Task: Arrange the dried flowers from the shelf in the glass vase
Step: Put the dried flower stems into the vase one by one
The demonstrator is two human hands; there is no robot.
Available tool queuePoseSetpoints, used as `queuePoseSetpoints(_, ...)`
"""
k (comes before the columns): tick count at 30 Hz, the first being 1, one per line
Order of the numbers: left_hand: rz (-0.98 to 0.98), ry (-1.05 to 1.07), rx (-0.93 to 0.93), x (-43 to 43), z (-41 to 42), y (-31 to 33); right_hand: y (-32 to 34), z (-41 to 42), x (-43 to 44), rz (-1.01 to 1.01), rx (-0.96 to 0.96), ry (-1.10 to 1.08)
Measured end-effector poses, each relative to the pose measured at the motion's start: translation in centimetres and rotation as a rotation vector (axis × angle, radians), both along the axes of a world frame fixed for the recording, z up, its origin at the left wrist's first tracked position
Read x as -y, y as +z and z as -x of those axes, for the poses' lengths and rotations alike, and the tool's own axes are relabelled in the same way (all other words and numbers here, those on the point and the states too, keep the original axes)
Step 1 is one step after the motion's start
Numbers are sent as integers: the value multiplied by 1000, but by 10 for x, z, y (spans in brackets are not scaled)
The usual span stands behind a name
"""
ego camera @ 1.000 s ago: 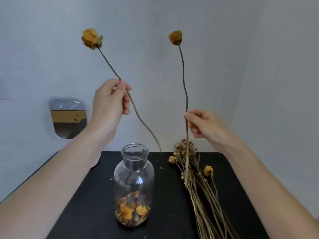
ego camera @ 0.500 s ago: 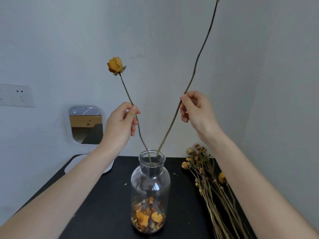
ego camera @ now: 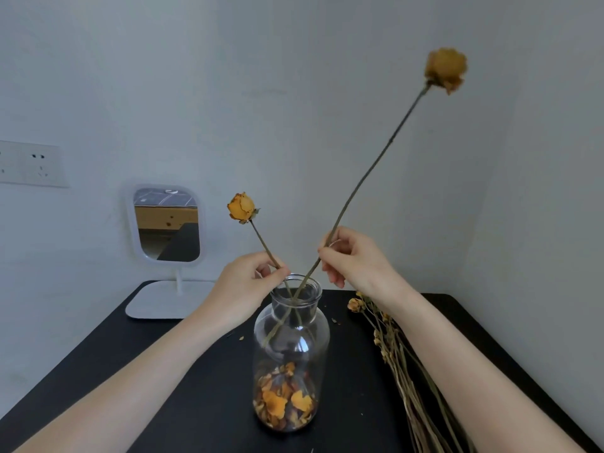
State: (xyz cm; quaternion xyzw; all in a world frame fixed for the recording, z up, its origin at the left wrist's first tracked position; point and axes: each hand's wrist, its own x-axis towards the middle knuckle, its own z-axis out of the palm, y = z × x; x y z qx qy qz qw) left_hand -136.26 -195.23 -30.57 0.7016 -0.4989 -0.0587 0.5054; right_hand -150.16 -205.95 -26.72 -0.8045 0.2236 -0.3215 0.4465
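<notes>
A clear glass vase with dried orange petals in its bottom stands mid-shelf. My left hand pinches the stem of a short dried yellow rose just left of the vase mouth. My right hand pinches the stem of a long dried yellow flower that leans up to the right. Both stems pass through the vase neck and cross inside it. A bundle of dried flowers lies on the shelf to the right of the vase, partly hidden by my right forearm.
The black shelf top sits in a corner of white walls. A small white standing mirror is at the back left, with a wall socket further left. Petal crumbs lie around the vase.
Both hands have come down towards the vase mouth, and both stems have slid deeper into the vase. The long flower's head has come back into view.
</notes>
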Motion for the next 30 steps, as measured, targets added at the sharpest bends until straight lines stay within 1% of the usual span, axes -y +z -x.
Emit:
queuePoseSetpoints(3, 18, -24, -24, 3, -1, 2, -3, 1, 0, -1, -110, 58)
queuePoseSetpoints(5, 34, -25, -50, 5, -2, 4, -1, 0, 1, -5, -125, 66)
queuePoseSetpoints(9, 54, -24, -41, 5, -3, 7, 7, 1, 3, -44, -53, 22)
queuePoseSetpoints(13, 0, -33, -28, 6, -2, 6, 12, 3, 5, -50, 30, -22)
queuePoseSetpoints(16, -45, -34, 6, 5, -1, 2, 10, 4, 7, -35, 51, -30)
queuePoseSetpoints(20, -67, -42, -57, -1, 1, -2, 2, 6, 9, -18, 52, -4)
queuePoseSetpoints(22, -63, 3, -80, -6, 5, -5, 1, 6, 10, -19, 62, 6)
queuePoseSetpoints(24, 15, 115, -106, -14, 12, -11, 1, 7, 10, -19, 68, 8)
queuePoseSetpoints(26, 177, 210, -113, -29, 28, -16, 1, 10, 11, -23, 70, -1)
queuePoseSetpoints(28, 279, 160, -58, -45, 53, -22, 0, 18, 14, -34, 77, -11)
queuePoseSetpoints(30, 245, 7, -29, -54, 82, -30, -5, 31, 19, -53, 75, -34)
